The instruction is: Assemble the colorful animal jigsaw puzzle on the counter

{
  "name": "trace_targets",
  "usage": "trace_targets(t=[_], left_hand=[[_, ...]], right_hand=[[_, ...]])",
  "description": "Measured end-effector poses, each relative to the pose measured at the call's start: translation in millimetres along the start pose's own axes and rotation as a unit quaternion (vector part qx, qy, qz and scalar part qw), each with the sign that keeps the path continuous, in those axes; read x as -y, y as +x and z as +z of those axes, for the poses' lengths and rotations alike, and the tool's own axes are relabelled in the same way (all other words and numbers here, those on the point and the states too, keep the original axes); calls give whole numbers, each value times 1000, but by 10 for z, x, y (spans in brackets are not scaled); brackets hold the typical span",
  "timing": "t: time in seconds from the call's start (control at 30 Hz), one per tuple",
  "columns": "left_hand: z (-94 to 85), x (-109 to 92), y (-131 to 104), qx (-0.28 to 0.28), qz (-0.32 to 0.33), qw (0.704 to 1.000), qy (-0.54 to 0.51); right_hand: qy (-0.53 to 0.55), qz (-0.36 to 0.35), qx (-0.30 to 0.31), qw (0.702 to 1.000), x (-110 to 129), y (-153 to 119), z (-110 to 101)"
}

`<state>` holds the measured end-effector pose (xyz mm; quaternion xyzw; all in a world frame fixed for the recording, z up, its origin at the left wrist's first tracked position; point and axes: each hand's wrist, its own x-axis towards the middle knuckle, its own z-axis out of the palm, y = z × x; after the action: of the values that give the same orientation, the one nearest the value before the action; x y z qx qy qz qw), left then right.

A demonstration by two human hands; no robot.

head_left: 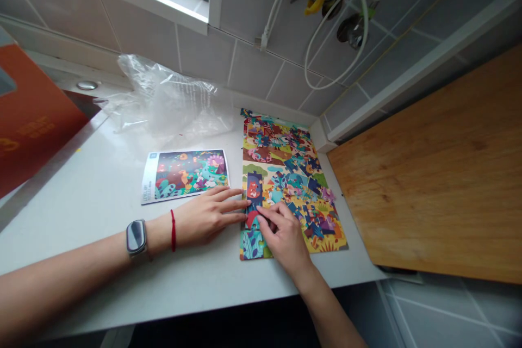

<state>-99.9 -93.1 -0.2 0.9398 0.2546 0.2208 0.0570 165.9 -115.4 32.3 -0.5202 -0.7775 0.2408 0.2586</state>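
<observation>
A colourful puzzle board (263, 170) lies on the white table, with many loose pieces scattered over it. Along its left side a column of joined pieces (253, 189) shows a red figure on dark blue, with teal leafy pieces at the bottom. My left hand (210, 215) rests flat, fingers stretched out, its fingertips touching the left edge of that column. My right hand (283, 231) is over the lower left of the board, thumb and index finger pinched at the joined pieces near a red one; what lies between the fingertips is too small to tell.
A picture card (187, 174) lies left of the board. Behind it is a crumpled clear plastic bag (171, 100). An orange box (36, 114) stands far left, a wooden panel (440, 168) at right. Cables (310, 60) hang on the tiled wall.
</observation>
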Motion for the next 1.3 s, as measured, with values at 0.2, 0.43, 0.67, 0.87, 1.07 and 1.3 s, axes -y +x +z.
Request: trace_targets(t=[0.2,0.43,0.67,0.87,1.07,1.3], left_hand=[[45,-18,-15,0,-20,1000,-4],[14,-38,15,8,-35,999,-6],[-57,-78,83,0,-42,999,-25],[-48,-19,40,12,-27,999,-32],[-56,7,24,11,-22,999,-33],[-75,1,35,12,-15,1000,-19]], right_hand=[[27,-23,-32,999,-6,-109,-33],[-139,-131,16,982,-68,-279,-84],[-76,-151,-12,986,-81,-365,-131],[-73,-135,40,987,-9,-489,-172],[-59,-73,68,993,42,-424,-207],[-41,-13,113,993,122,-290,-276]])
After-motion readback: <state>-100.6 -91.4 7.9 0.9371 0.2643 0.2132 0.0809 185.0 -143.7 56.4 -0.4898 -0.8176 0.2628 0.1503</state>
